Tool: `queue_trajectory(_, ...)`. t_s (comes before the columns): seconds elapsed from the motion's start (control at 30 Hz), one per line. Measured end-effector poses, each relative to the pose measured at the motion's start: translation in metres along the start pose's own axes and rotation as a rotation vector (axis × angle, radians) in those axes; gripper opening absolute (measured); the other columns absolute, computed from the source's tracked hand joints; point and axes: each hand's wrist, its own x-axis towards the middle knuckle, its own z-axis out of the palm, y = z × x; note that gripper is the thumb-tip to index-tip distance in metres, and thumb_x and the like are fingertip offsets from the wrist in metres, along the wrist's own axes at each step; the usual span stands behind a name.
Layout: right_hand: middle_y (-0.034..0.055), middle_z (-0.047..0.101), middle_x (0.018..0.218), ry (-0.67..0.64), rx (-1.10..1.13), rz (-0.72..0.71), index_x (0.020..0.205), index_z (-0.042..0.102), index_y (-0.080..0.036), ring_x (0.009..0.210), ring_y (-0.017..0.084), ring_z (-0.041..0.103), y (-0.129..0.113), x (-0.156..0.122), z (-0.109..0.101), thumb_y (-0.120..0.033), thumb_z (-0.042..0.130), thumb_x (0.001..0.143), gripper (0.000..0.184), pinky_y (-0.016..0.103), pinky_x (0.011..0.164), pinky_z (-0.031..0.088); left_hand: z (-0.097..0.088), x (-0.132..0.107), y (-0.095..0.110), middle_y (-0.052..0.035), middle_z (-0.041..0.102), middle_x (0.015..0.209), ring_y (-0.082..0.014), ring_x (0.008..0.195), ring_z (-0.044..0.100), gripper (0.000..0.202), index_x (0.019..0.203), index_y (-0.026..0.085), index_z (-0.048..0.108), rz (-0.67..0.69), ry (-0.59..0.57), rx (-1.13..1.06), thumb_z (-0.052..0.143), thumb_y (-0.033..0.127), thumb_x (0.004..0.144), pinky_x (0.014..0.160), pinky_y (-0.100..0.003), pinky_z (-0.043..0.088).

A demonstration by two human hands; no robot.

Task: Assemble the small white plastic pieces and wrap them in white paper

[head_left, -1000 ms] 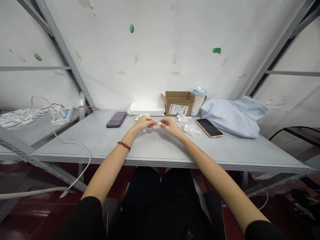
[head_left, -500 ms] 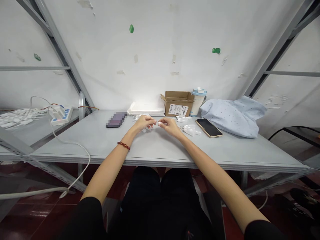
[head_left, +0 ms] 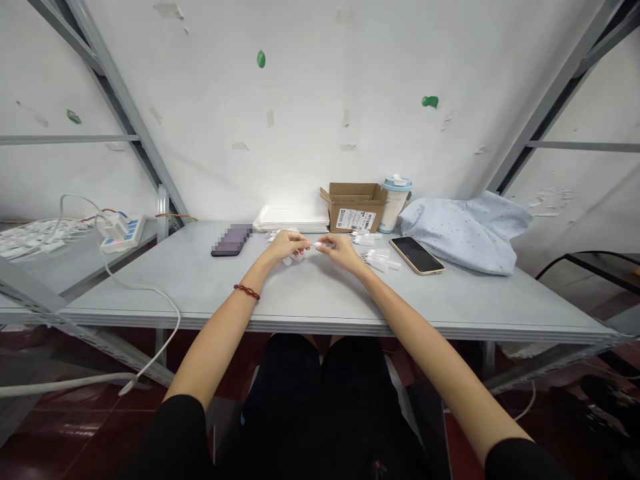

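Observation:
My left hand [head_left: 286,246] and my right hand [head_left: 341,251] meet over the far middle of the grey table [head_left: 200,287]. Both pinch a small white plastic piece [head_left: 317,245] between their fingertips. A red bead bracelet [head_left: 247,291] sits on my left wrist. Several small white plastic parts [head_left: 377,259] lie just right of my right hand, and more white parts [head_left: 274,235] lie behind my left hand.
A dark phone [head_left: 232,240] lies left of the hands, a second phone [head_left: 417,255] to the right. At the back stand a white tray [head_left: 285,219], a cardboard box [head_left: 355,207], a lidded cup [head_left: 395,202] and a pale blue cloth [head_left: 465,232]. A power strip [head_left: 120,231] with a white cable sits at left.

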Motion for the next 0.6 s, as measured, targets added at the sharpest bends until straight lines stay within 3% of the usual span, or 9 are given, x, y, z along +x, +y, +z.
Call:
queue_trajectory(0.17,0.0041,0.072,0.089,0.024,-0.069,0.0,0.091,0.068,-0.015,0.082,0.016,0.063,0.009,0.005,-0.006,-0.024,0.064,0.08,0.015,0.028,0.076,0.045,-0.003,0.0,0.003,-0.0045,0.064,0.066,-0.0099,0.056,0.052,0.03,0.065,0.013,0.068,-0.016,0.109,-0.038,0.077,0.041,0.058,0.051,-0.022,0.04)
queue_trajectory(0.3,0.0078,0.071,0.095,0.049,-0.24,0.092,0.096,0.067,-0.012,0.084,0.016,0.062,0.024,0.01,-0.019,-0.019,0.059,0.084,0.016,0.029,0.08,0.045,-0.017,0.001,0.003,-0.0045,0.064,0.067,-0.0095,0.056,0.052,0.025,0.064,0.013,0.066,-0.038,0.332,-0.127,0.074,0.036,0.058,0.05,-0.021,0.039)
queue_trajectory(0.43,0.0155,0.065,0.116,0.004,-0.558,0.186,0.111,0.065,-0.011,0.109,0.024,0.056,0.033,0.008,-0.031,-0.016,0.052,0.087,0.027,0.034,0.091,0.042,-0.033,0.0,0.002,-0.0034,0.063,0.064,-0.0094,0.055,0.053,0.017,0.064,0.012,0.065,-0.084,0.502,-0.181,0.071,0.027,0.058,0.049,-0.02,0.039)
queue_trajectory(0.6,0.021,0.051,0.136,-0.101,-0.841,0.334,0.126,0.058,-0.01,0.127,0.033,0.042,0.034,0.0,-0.039,-0.014,0.045,0.089,0.039,0.046,0.099,0.038,-0.038,-0.002,-0.002,-0.0031,0.061,0.061,-0.0103,0.053,0.053,0.009,0.062,0.012,0.063,-0.212,0.585,-0.165,0.067,0.02,0.059,0.047,-0.021,0.039)
